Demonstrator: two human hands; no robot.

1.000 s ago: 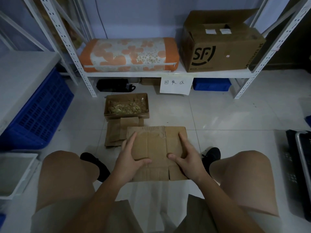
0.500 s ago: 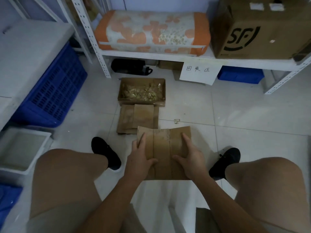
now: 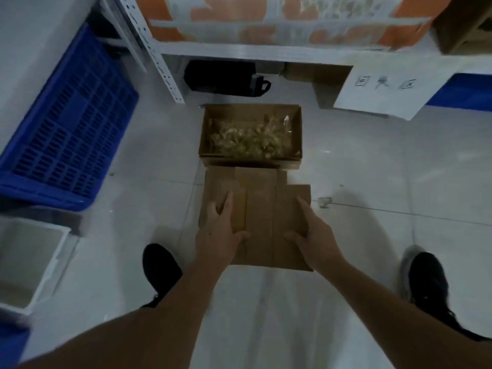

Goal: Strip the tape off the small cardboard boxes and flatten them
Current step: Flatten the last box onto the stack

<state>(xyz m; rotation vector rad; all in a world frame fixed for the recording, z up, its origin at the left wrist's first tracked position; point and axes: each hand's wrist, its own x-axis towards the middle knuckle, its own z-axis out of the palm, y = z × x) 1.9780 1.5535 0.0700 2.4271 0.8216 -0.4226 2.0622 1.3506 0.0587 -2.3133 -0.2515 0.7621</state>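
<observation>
A flattened brown cardboard box (image 3: 262, 222) lies low over the floor between my feet. My left hand (image 3: 218, 235) grips its left edge, thumb on top. At the right edge my right hand (image 3: 314, 235) holds it the same way, index finger stretched along the side. Its far end overlaps a pile of flattened cardboard (image 3: 239, 177) on the tiles. Just beyond the pile stands an open cardboard box (image 3: 250, 110) holding crumpled tape scraps (image 3: 247, 139).
A blue plastic crate (image 3: 69, 134) leans at the left and a white bin (image 3: 26, 262) stands near my left foot. A white metal shelf (image 3: 266, 51) with a hanging paper sign (image 3: 383, 89) crosses the back. A black bag (image 3: 223, 78) lies under it. A small scrap (image 3: 324, 201) lies on the tiles.
Both hands have carried the flattened box forward and down onto the pile in front of the scrap box. The camera has tipped down and moved closer to the shelf.
</observation>
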